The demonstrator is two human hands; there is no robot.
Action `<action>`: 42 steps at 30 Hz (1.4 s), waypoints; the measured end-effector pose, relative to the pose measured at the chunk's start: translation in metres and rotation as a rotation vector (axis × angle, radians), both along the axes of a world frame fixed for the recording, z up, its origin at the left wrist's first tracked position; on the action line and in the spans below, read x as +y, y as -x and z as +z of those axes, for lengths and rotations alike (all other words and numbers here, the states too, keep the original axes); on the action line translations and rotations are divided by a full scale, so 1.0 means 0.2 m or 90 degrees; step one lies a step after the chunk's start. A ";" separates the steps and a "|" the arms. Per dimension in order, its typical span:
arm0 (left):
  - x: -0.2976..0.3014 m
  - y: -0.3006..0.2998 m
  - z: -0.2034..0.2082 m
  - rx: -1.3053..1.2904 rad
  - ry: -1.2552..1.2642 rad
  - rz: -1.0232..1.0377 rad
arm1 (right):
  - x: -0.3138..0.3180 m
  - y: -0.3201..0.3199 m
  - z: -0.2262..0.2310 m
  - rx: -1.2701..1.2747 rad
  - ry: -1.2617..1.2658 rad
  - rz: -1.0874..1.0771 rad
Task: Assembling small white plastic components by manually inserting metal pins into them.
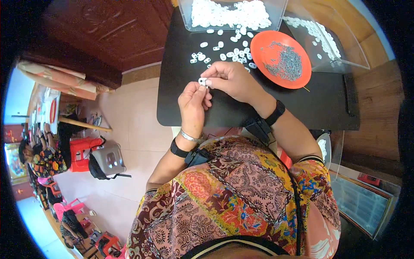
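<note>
Above the near part of the black table, my left hand (193,97) pinches a small white oval plastic piece (202,81) with dark holes in it. My right hand (230,80) meets it from the right, thumb and fingers closed at the same piece. Whether the right fingertips also hold a small metal part is too small to tell. Just beyond my hands, loose white oval pieces (236,52) lie scattered on the table. To the right of them sits an orange-red plate (258,47) with a heap of small grey metal pins (286,64).
A clear bin (186,19) full of white pieces stands at the table's far edge. Another clear container (349,58) with white pieces is at the right. The black table (321,103) ends close to my body. Other people (47,159) sit far left, near a grey stool (108,159).
</note>
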State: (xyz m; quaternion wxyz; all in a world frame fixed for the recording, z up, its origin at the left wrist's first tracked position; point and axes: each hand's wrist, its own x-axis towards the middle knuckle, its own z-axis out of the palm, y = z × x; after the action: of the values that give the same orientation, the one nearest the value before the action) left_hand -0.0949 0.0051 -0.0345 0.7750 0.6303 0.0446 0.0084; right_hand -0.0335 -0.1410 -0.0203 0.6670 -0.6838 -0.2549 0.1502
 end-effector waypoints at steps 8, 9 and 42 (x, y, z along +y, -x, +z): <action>0.00 0.00 -0.01 -0.011 -0.005 0.000 | 0.00 -0.01 -0.01 -0.015 -0.054 -0.012; 0.00 0.00 -0.01 -0.011 -0.002 0.002 | 0.00 -0.01 -0.01 -0.014 -0.054 -0.012; 0.02 -0.01 0.00 -0.003 0.032 -0.022 | 0.02 0.05 0.06 -0.343 0.161 -0.079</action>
State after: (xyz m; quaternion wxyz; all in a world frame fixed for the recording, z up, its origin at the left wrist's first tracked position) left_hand -0.0926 0.0099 -0.0339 0.7906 0.6115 0.0321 -0.0045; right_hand -0.0441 -0.1373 -0.0091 0.4928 -0.7910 -0.3594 -0.0471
